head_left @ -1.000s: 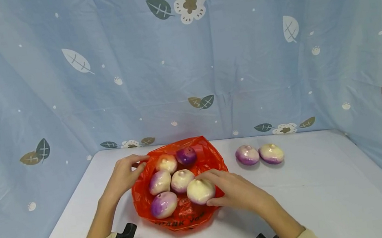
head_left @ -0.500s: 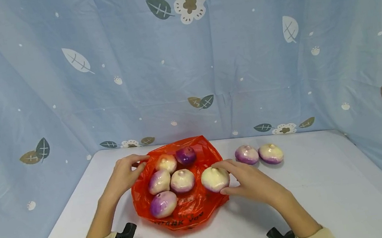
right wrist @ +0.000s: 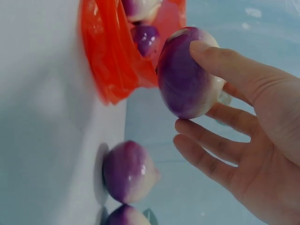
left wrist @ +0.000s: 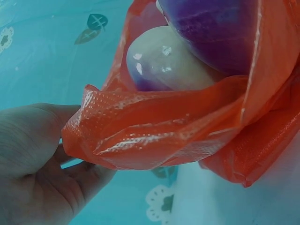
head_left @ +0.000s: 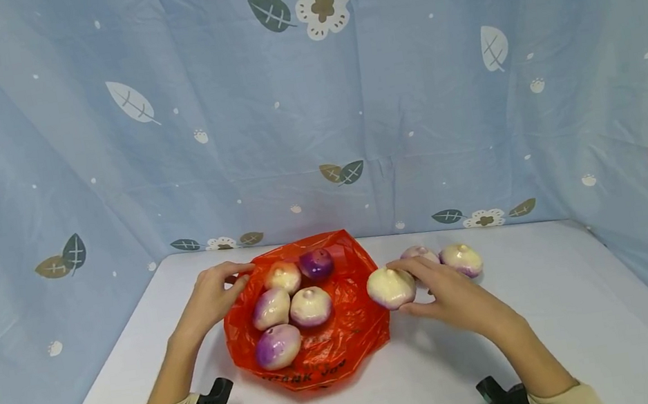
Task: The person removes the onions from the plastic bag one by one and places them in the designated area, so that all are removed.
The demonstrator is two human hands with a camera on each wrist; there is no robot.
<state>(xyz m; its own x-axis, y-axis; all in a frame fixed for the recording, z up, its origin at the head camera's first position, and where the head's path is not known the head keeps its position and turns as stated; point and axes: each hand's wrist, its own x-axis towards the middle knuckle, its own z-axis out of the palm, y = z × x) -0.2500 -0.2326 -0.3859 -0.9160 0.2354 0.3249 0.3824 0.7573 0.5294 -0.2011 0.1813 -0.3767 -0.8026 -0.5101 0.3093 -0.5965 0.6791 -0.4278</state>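
Observation:
My right hand (head_left: 447, 292) grips a glossy purple-and-cream onion (head_left: 391, 287), thumb and fingers on its sides, held at the right rim of a red plastic bag (head_left: 350, 337). In the right wrist view, this onion (right wrist: 185, 75) shows its purple side, and the two lower fingers stand apart from it. Several similar onions (head_left: 311, 306) lie in the wide-mouthed bag, one of them small and dark purple (head_left: 316, 264). At the bag's left rim, my left hand (head_left: 212, 295) pinches the plastic; in the left wrist view, folded film (left wrist: 140, 131) lies between thumb and fingers.
Two more onions sit on the white table (head_left: 566, 305) at the back right, one (head_left: 461, 260) in plain sight and one (head_left: 418, 254) partly behind my right hand. A blue patterned curtain (head_left: 227, 140) hangs behind the table.
My right hand has lifted the onion out from among the others and carried it rightward and slightly back to the bag's right rim. The left hand stays in place.

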